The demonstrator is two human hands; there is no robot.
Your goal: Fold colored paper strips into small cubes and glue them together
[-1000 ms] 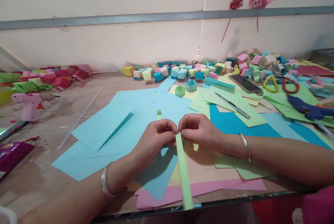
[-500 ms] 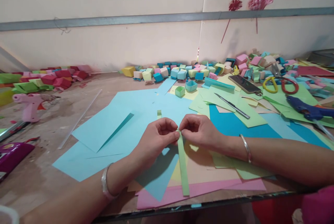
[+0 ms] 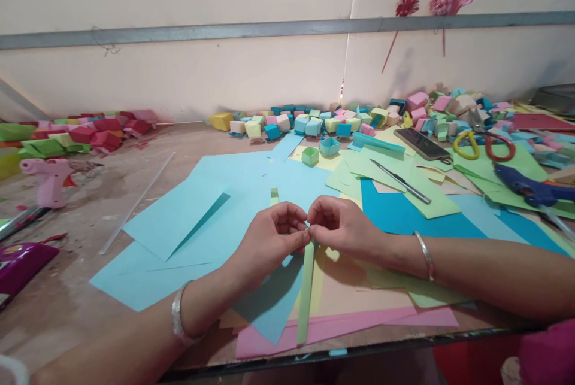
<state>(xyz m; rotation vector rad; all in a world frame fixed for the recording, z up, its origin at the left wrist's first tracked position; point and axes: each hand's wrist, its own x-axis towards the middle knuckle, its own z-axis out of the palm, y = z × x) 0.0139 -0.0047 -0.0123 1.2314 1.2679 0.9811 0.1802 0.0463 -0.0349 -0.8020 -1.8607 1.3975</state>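
A narrow light green paper strip (image 3: 306, 295) hangs from my fingertips toward the table's front edge. Its upper end is pinched between my left hand (image 3: 275, 238) and my right hand (image 3: 344, 226), which meet at the fingertips; the fingers partly cover that end. Beyond my hands lies another small green strip with a folded tip (image 3: 274, 194). Farther back stand a small green paper box (image 3: 309, 156) and a light blue paper box (image 3: 329, 146), both open at the top. Light blue paper sheets (image 3: 215, 193) spread beneath and to the left of my left hand.
On the right lie a craft knife (image 3: 399, 181), a phone (image 3: 422, 144), scissors (image 3: 499, 148) and a blue glue gun (image 3: 530, 187). A pink glue gun (image 3: 49, 181) is at the left. Small folded paper boxes (image 3: 314, 126) are heaped along the wall.
The green strip's lower end has swung to the left, and the strip now tilts the other way. My hands stay together in nearly the same place.
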